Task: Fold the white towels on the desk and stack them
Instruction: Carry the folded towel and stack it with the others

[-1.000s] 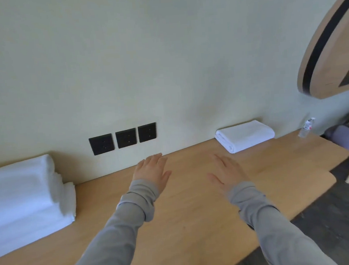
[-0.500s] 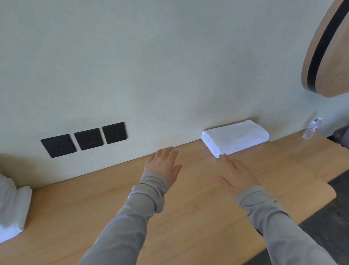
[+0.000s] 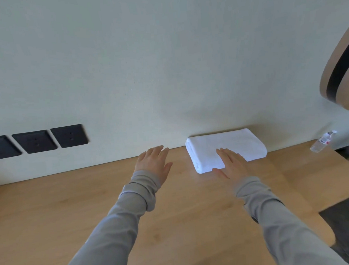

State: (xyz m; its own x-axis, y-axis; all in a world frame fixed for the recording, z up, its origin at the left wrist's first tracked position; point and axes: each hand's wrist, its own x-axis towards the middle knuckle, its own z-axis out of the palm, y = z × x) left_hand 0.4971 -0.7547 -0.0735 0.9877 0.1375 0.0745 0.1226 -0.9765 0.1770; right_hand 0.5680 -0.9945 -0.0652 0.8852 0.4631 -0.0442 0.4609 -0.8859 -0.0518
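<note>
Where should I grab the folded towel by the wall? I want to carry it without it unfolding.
Probably take the towel by its two short ends, one open hand at each. It lies flat, long side along the wall, with layered edges showing at its left end; the right hand already overlaps its front edge, the left hand hovers beside it.

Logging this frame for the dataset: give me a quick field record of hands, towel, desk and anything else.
left hand: open, flat, over bare desk, holds nothing
right hand: open, fingers over near edge of the folded towel; contact unclear
folded towel: white, one, against the wall
desk: light wood
water bottle: far right, by the wall
sockets: three black, on wall, left
</note>
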